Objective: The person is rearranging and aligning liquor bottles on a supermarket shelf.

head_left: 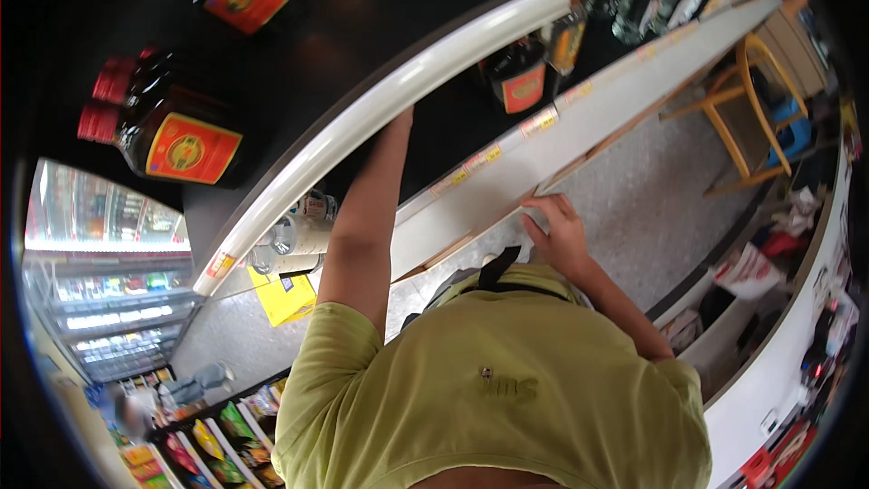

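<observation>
My left forearm [366, 210] reaches forward over the lower shelf [448, 142] and passes under the white rim [407, 81] of the upper shelf. My left hand is hidden behind that rim, so what it touches cannot be seen. Clear bottles [292, 238] stand beside that forearm. To its right, a dark bottle with an orange-red label [523, 85] rests on the lower shelf. My right hand [560, 234] holds nothing, its fingers bent and apart near the lower shelf's white front [502, 190]. Dark bottles with red caps [193, 149] stand on the upper shelf.
A yellow box [288, 302] is on the floor at left, near a lit glass-door fridge [115, 285]. Another person [197, 380] is by a snack rack [224, 448]. On the right are a wooden chair [747, 102] and a white counter [760, 360] with cluttered shelves.
</observation>
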A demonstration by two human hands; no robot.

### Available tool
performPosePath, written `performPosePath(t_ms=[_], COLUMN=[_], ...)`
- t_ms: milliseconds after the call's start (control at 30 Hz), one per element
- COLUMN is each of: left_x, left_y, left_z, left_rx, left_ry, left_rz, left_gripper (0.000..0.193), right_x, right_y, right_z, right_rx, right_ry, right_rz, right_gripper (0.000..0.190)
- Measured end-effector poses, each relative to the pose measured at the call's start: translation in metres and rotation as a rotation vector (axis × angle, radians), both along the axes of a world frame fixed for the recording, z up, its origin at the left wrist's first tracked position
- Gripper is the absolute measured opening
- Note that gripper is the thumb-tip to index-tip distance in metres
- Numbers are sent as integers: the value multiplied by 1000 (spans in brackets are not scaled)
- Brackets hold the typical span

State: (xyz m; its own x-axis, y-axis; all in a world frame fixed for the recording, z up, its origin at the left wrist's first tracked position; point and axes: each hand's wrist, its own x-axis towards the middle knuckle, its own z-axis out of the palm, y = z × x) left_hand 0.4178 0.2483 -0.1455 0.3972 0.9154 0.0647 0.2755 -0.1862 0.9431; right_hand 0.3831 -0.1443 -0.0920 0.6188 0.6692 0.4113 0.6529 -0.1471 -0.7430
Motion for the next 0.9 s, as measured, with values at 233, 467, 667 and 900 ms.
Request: performPosePath(t_ms=[233,467,667,900], left_x=[-69,-116,-180,-232], left_y=[15,-132,-185,-190], left_z=[-48,46,72,71], left_rx=[644,101,-182,-182], left_ry=[-41,-285,-362,-398], left_rz=[270,-162,-272,-133], left_gripper=[31,21,15,16], right_x=[-5,13,40,38], right_y=[41,110,262,387], right_z=[132,254,321,353], right_rx=[300,500,674,594], right_ry=[-59,-145,-135,-149], right_rz=[221,364,373,133], right_gripper=[20,20,32,35])
